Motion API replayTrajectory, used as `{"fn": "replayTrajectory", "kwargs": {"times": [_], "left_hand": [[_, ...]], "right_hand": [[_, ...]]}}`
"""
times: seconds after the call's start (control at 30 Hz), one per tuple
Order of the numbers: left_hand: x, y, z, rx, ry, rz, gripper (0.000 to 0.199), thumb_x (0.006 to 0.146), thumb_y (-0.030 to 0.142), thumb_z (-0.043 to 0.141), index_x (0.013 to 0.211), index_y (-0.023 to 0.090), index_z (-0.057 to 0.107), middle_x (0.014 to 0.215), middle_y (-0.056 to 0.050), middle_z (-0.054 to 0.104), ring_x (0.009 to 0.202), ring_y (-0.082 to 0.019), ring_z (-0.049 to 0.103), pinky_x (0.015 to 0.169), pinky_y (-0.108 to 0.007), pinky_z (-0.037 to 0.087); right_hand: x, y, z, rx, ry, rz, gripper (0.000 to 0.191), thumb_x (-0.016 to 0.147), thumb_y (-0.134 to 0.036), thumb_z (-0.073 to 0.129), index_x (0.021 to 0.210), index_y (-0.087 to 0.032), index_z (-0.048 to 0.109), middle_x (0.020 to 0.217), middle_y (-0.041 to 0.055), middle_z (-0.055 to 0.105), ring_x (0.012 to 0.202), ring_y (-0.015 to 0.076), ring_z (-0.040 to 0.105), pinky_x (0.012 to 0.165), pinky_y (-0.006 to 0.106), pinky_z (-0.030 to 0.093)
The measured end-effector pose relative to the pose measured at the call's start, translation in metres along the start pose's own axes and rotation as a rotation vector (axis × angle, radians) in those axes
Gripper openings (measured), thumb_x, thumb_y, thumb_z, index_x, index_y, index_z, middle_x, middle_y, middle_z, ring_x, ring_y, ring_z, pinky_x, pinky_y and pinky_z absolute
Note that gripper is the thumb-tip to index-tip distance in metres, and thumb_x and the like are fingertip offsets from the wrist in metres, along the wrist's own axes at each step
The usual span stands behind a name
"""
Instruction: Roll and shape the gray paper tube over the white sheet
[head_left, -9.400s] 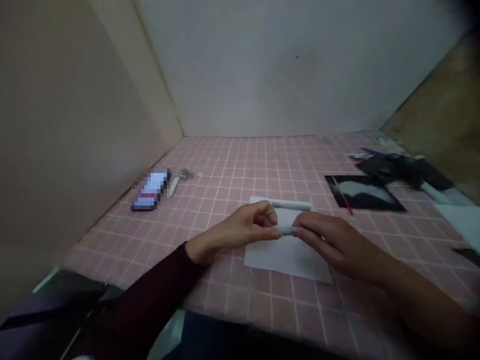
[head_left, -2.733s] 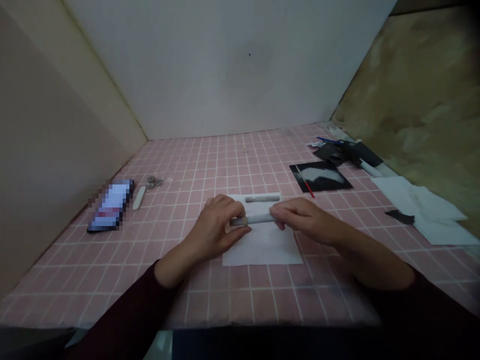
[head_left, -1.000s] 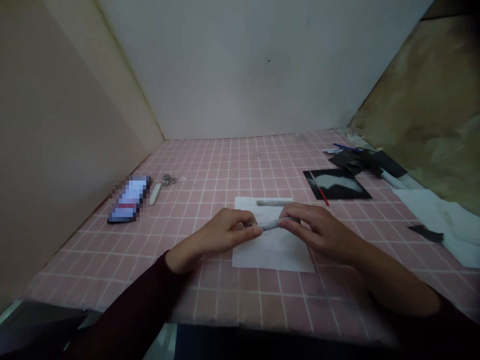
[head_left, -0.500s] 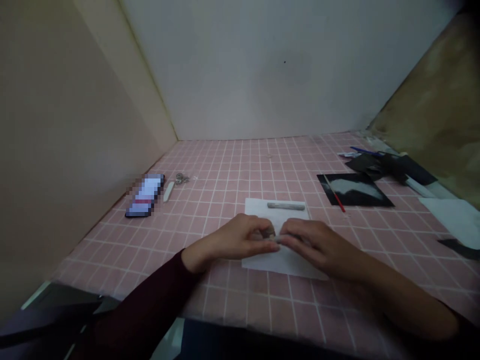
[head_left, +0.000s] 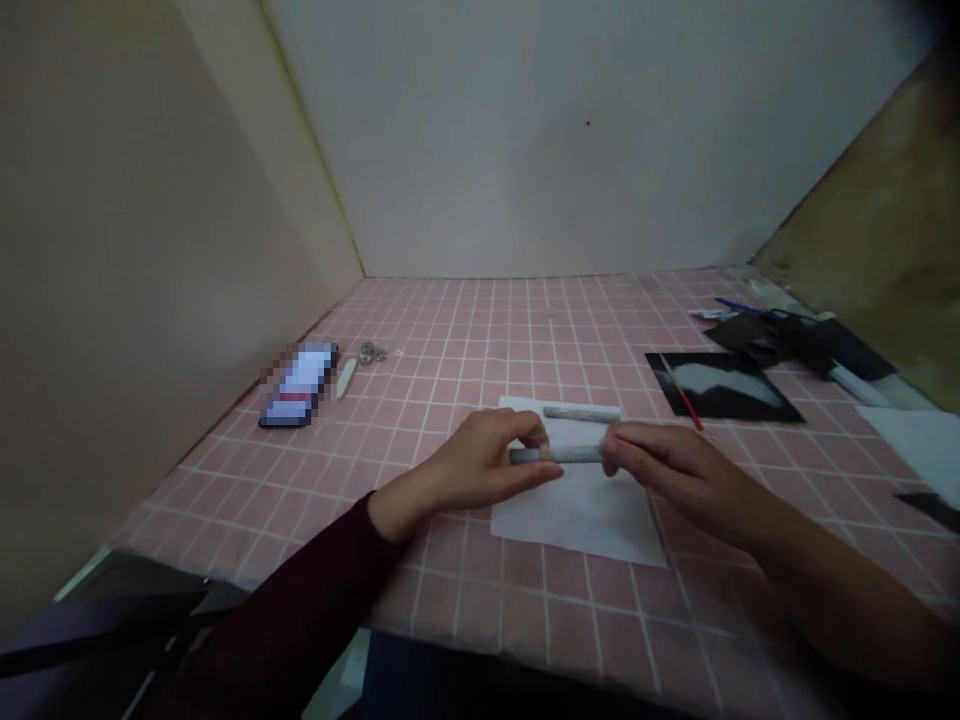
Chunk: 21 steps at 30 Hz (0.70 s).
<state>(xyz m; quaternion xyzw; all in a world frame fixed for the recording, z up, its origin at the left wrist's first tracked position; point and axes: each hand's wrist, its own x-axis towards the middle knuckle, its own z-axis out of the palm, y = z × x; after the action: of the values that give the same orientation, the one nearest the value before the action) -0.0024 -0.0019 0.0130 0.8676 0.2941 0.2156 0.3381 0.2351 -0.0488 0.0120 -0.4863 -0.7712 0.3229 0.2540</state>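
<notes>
hands (head_left: pixel 480 460) (head_left: pixel 667 462) facing inward, pinching grey rod (head_left: pixel 576 454)

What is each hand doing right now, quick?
Left hand: closed, thumb and fingers pinching a thin grey rod-shaped stick, material unclear.
Right hand: closed, gripping the same stick towards its right end.

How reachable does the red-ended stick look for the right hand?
Probably yes: nothing visible blocks the right hand from the red-ended stick, though that hand holds a gray rod.
</notes>
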Motion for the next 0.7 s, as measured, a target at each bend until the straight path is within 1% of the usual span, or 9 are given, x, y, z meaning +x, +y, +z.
{"fn": "replayTrajectory", "kwargs": {"times": [0.1,0.17,0.3,0.37,0.43,0.47,0.57,0.63,0.7], "left_hand": [[-0.001,0.001,-0.001,-0.251,-0.147,-0.138,0.03,0.09,0.046,0.062,0.082,0.016,0.062,0.073,0.001,0.058,0.066,-0.011,0.05,0.06,-0.024,0.037],[-0.001,0.001,-0.002,-0.37,-0.217,-0.205,0.034,0.092,0.047,0.059,0.08,0.016,0.064,0.071,0.001,0.057,0.065,-0.011,0.049,0.06,-0.024,0.037],[0.002,-0.001,-0.006,-0.518,-0.264,-0.184,0.035,0.095,0.042,0.055,0.076,0.015,0.067,0.079,-0.002,0.065,0.081,-0.014,0.058,0.081,-0.028,0.043],[0.003,-0.003,-0.006,-0.566,-0.349,-0.18,0.035,0.095,0.043,0.056,0.076,0.015,0.067,0.08,-0.003,0.066,0.082,-0.015,0.059,0.082,-0.028,0.044],[0.003,-0.006,-0.005,-0.553,-0.396,-0.194,0.035,0.094,0.045,0.058,0.077,0.015,0.067,0.079,-0.002,0.065,0.077,-0.014,0.057,0.074,-0.027,0.043],[0.003,-0.006,-0.004,-0.528,-0.379,-0.201,0.034,0.093,0.045,0.059,0.079,0.015,0.066,0.078,-0.002,0.063,0.074,-0.013,0.055,0.07,-0.026,0.042],[0.002,-0.007,-0.002,-0.442,-0.234,-0.203,0.029,0.089,0.044,0.064,0.083,0.016,0.062,0.077,0.001,0.058,0.07,-0.011,0.05,0.063,-0.023,0.038],[0.001,-0.005,0.0,-0.354,-0.16,-0.157,0.027,0.088,0.043,0.066,0.086,0.017,0.06,0.082,0.001,0.06,0.073,-0.012,0.053,0.066,-0.024,0.039],[0.001,-0.003,0.004,-0.164,-0.125,-0.065,0.027,0.088,0.043,0.067,0.087,0.017,0.06,0.084,-0.001,0.062,0.078,-0.015,0.056,0.072,-0.027,0.041]], "right_hand": [[-0.001,-0.003,0.004,0.005,-0.041,-0.079,0.035,0.101,-0.041,0.041,0.079,-0.02,0.058,0.076,0.0026,0.059,0.07,0.0167,0.056,0.066,0.03,0.043],[-0.002,-0.004,0.003,-0.028,-0.024,-0.138,0.03,0.101,-0.039,0.043,0.085,-0.02,0.059,0.08,0.0036,0.061,0.073,0.0171,0.057,0.068,0.031,0.043],[-0.003,-0.005,-0.001,-0.102,0.087,-0.182,0.023,0.099,-0.038,0.049,0.091,-0.02,0.061,0.082,0.0042,0.061,0.073,0.0178,0.055,0.066,0.031,0.043],[-0.003,-0.005,0.001,-0.082,0.01,-0.209,0.022,0.1,-0.035,0.048,0.092,-0.021,0.063,0.087,0.0048,0.063,0.078,0.0182,0.058,0.07,0.031,0.045],[-0.003,-0.005,0.003,-0.06,-0.067,-0.214,0.023,0.1,-0.034,0.047,0.092,-0.021,0.063,0.09,0.005,0.065,0.082,0.0183,0.06,0.074,0.032,0.046],[-0.002,-0.004,0.003,-0.057,-0.074,-0.197,0.024,0.1,-0.034,0.046,0.091,-0.02,0.063,0.09,0.0049,0.064,0.081,0.0181,0.06,0.075,0.032,0.046],[-0.001,-0.003,0.0,-0.056,0.033,-0.104,0.03,0.1,-0.041,0.046,0.085,-0.02,0.062,0.08,0.0028,0.061,0.073,0.0171,0.057,0.067,0.03,0.043],[0.0,-0.003,0.002,-0.047,0.039,-0.071,0.035,0.1,-0.043,0.044,0.079,-0.019,0.059,0.074,0.0015,0.058,0.068,0.016,0.054,0.064,0.029,0.04],[0.001,-0.004,0.006,-0.029,-0.009,-0.062,0.04,0.101,-0.043,0.042,0.072,-0.019,0.055,0.068,0.0001,0.054,0.063,0.0146,0.051,0.061,0.029,0.039]]}}
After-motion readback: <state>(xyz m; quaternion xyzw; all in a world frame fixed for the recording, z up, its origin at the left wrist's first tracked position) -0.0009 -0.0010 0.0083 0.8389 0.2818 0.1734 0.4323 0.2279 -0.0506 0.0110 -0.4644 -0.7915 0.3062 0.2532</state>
